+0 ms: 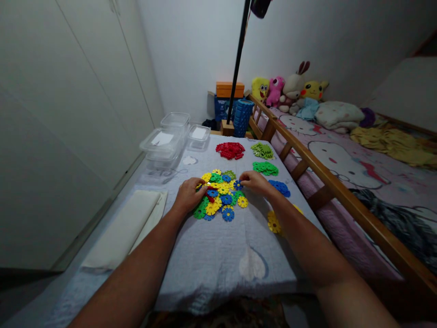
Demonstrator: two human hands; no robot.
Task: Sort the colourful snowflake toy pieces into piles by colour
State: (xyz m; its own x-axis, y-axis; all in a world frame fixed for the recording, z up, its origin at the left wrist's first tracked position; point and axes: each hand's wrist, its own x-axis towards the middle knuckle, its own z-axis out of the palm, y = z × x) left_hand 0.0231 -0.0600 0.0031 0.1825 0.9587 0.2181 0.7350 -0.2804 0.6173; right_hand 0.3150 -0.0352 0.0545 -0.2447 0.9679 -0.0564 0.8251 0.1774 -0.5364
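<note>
A mixed pile of notched plastic flower discs [223,187] in yellow, blue and green lies mid-table, with a few red pieces [210,198] among them. My left hand [190,193] is at the pile's left edge, fingers curled together over yellow discs; what they grip, if anything, is hidden. On the pile's right side, my right hand [255,181] pinches a blue flower disc [238,185]. Sorted heaps line the right: red pieces [230,150], light green discs [262,151], green discs [265,168], blue discs [280,187] and yellow discs [273,222], the last partly behind my right forearm.
Clear plastic containers [162,139] with white paper stand at the back left, beside a smaller lidded box [199,135]. A folded cream cloth [124,230] lies on the left. A wooden bed rail [307,157] runs along the right, and a black pole [236,64] rises behind the table.
</note>
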